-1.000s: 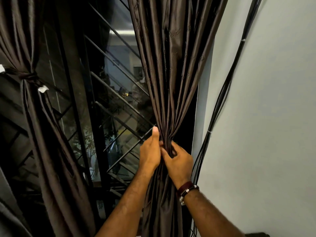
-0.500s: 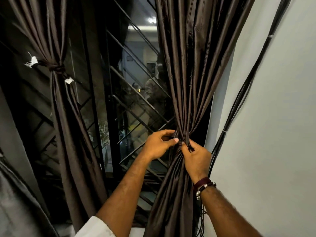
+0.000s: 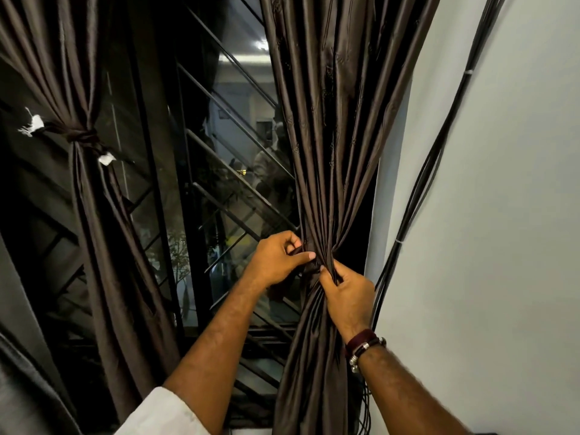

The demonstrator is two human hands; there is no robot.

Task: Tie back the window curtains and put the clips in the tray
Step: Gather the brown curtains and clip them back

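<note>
Head view: both hands' grip (image 3: 317, 265) on gathered curtain (image 3: 329, 136).

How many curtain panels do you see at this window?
2: the left curtain, already tied, and the right curtain, gathered by the left hand and right hand. More may hang outside the view.

Dark window w/ diagonal grille (image 3: 232, 171), pale wall (image 3: 502, 215), black cables (image 3: 420, 189).

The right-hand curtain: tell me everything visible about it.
The right-hand curtain is dark brown, glossy, satin-like cloth with faint stitched motifs, hanging in long pleats beside the pale wall. It is gathered to a narrow waist, then flares below. The left hand pinches a dark band at the waist; the right hand grips the bunched folds.
</note>
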